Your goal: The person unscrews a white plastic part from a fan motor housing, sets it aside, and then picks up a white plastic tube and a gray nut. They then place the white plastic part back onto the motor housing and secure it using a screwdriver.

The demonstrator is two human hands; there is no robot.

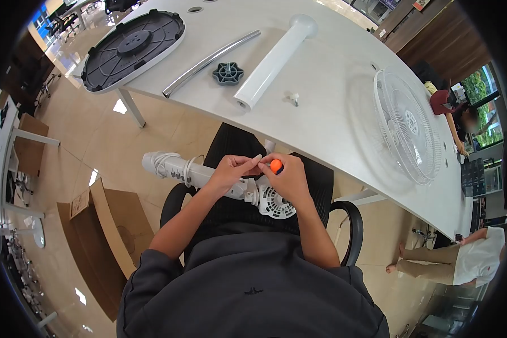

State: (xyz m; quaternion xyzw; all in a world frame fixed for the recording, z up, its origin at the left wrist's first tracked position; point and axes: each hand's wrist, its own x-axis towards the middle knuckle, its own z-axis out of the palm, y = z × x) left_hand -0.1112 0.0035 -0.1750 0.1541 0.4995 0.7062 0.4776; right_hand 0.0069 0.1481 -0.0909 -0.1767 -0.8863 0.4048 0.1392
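Note:
Above the black chair, my left hand (234,171) is closed, its thumb and fingertips pinched together against the other hand's fingertips; whatever is between them is too small to name. My right hand (287,176) is wrapped round a screwdriver (276,166) with an orange and dark handle. Under both hands lies the white fan body (177,170), its cord looped round the left end and its round motor housing (277,201) below my right hand.
On the white table (332,107) are a dark-bottomed base (134,45), a curved metal tube (211,63), a dark knob (228,74), a white pole (276,62), a small white screw (294,99) and fan grilles (409,124). A cardboard box (104,231) stands left; two people are right.

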